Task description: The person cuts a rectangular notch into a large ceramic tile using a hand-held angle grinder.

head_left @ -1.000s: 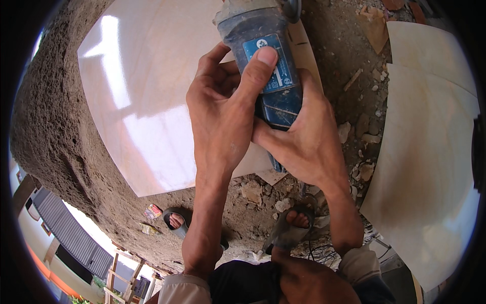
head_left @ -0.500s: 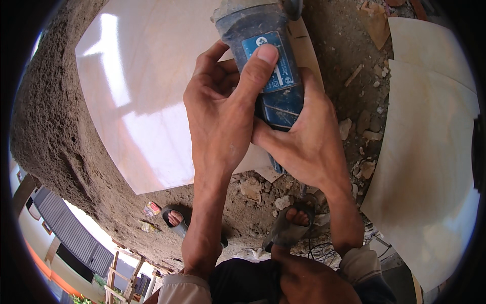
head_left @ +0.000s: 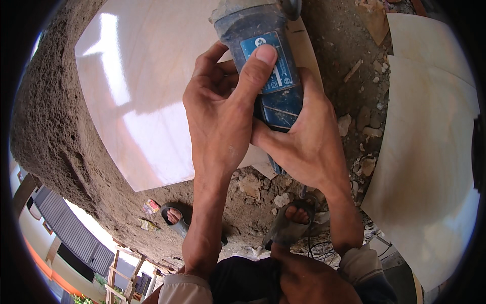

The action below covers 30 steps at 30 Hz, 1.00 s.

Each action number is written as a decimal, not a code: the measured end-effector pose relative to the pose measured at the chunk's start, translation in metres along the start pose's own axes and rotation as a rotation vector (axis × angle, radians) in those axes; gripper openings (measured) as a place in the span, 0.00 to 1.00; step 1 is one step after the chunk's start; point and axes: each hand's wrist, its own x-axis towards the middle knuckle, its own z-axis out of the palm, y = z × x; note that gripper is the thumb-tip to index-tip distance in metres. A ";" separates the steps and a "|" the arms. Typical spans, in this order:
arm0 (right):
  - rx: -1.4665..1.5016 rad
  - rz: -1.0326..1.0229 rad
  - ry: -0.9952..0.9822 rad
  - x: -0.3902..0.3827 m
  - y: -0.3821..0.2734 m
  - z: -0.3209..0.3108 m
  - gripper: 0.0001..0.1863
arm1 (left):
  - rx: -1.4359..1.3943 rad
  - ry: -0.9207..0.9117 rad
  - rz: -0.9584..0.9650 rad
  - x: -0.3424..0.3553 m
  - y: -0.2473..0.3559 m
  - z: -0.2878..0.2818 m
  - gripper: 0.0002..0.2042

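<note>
Grinder, left hand and right hand, fingers holding it, glossy tile beneath

The head fisheye looks down from close above.

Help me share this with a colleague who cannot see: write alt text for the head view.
A person's left hand and right hand, both bare, hold a dusty, rounded dark-blue power tool over a glossy cream slab. Another flat cream slab lies at right; below, dark open-toed sandals show against brown, rubble-strewn soil.
</note>
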 end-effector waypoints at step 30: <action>0.000 0.023 -0.010 -0.015 0.006 -0.003 0.39 | 0.020 -0.018 -0.018 -0.017 -0.004 0.001 0.45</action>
